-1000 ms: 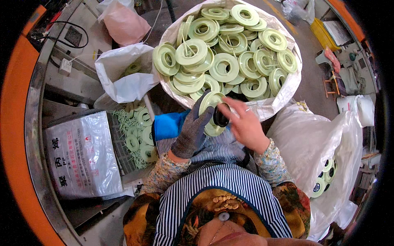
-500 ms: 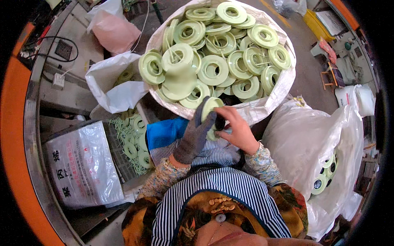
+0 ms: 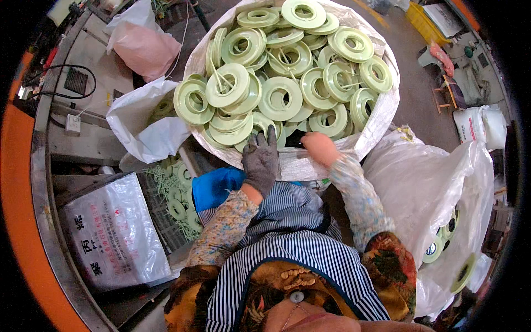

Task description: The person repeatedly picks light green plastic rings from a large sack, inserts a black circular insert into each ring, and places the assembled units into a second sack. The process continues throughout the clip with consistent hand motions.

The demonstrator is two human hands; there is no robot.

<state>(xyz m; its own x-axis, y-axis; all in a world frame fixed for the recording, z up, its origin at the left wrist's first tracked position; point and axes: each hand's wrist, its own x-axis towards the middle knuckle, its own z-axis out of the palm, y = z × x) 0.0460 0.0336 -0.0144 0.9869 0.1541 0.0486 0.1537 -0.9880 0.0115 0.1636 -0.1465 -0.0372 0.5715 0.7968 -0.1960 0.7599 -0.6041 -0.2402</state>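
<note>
My left hand (image 3: 261,160), in a grey glove, reaches over the front rim of a large white woven sack (image 3: 381,124). Its fingers are apart and stretched over a pale green plastic ring (image 3: 261,120) at the front of the heap. To the right, my bare right hand (image 3: 321,148) is at the same rim with its fingers curled together. The fingertips point into a dark gap (image 3: 295,139) among the rings, and what they hold, if anything, is hidden. More pale green flanged rings (image 3: 280,98) fill the sack, some with thin stems.
A clear plastic bag (image 3: 409,182) at right holds green rings with dark centres; another ring (image 3: 463,274) shows at its outer edge. At left are a crate of rings and green scraps (image 3: 180,205), a flattened printed bag (image 3: 119,232) and an open white bag (image 3: 146,119).
The ring with a dark part has left my hands. Both hands have parted and moved forward to the sack's rim. A ring has appeared at the right bag's outer edge.
</note>
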